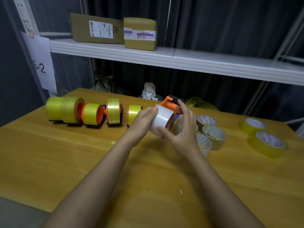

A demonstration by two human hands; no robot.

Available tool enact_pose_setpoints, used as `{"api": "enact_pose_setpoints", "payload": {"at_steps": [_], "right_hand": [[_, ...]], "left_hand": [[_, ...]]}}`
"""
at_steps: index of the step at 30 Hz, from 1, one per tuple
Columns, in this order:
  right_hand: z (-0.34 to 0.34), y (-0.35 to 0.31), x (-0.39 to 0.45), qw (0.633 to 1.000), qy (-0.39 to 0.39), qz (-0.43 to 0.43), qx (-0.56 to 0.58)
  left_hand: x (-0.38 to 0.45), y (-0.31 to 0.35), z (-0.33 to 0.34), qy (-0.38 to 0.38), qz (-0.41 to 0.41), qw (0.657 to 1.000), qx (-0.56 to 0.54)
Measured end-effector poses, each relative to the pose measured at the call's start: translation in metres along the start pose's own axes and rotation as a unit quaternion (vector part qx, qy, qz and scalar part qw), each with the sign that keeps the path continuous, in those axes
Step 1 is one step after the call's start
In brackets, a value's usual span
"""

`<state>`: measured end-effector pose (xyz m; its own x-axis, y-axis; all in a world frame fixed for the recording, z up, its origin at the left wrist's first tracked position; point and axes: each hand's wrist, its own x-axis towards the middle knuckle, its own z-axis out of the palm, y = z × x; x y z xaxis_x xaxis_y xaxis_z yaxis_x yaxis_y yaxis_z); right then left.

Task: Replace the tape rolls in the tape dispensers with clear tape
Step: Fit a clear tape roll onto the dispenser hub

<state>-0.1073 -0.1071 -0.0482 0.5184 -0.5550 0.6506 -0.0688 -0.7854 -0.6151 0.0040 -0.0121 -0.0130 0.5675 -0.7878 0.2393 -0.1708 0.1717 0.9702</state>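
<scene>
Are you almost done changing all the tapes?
Not nearly. Both hands, left hand and right hand, hold one orange tape dispenser carrying a white-looking tape roll. Four orange dispensers with yellow tape rolls wait in a row on the wooden table.

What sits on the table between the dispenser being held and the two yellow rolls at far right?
A cluster of loose tape rolls lying flat, then bare table, in the head view.

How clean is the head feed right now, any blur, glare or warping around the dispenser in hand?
Head view: the white roll and both hands, left and right, are slightly motion-soft; glare streaks the yellow rolls and the table; wide-angle warp bends the shelf edge; the loose rolls at right are soft; the background stays dim.
</scene>
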Motion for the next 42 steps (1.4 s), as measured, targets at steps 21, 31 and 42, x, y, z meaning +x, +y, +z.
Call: {"api": "enact_pose_setpoints", "payload": {"at_steps": [21,31,42], "right_hand": [[0.007,0.019,-0.030,0.980,-0.175,0.073,0.061],[0.022,0.020,-0.040,0.998,-0.051,0.005,-0.045],[0.022,0.019,-0.038,0.997,-0.038,0.059,-0.022]], "left_hand": [[0.001,-0.065,-0.009,0.120,-0.031,0.992,-0.032],[-0.004,-0.067,-0.010,0.117,0.047,0.991,0.043],[-0.016,-0.074,-0.015,0.020,0.068,0.959,0.274]]}}
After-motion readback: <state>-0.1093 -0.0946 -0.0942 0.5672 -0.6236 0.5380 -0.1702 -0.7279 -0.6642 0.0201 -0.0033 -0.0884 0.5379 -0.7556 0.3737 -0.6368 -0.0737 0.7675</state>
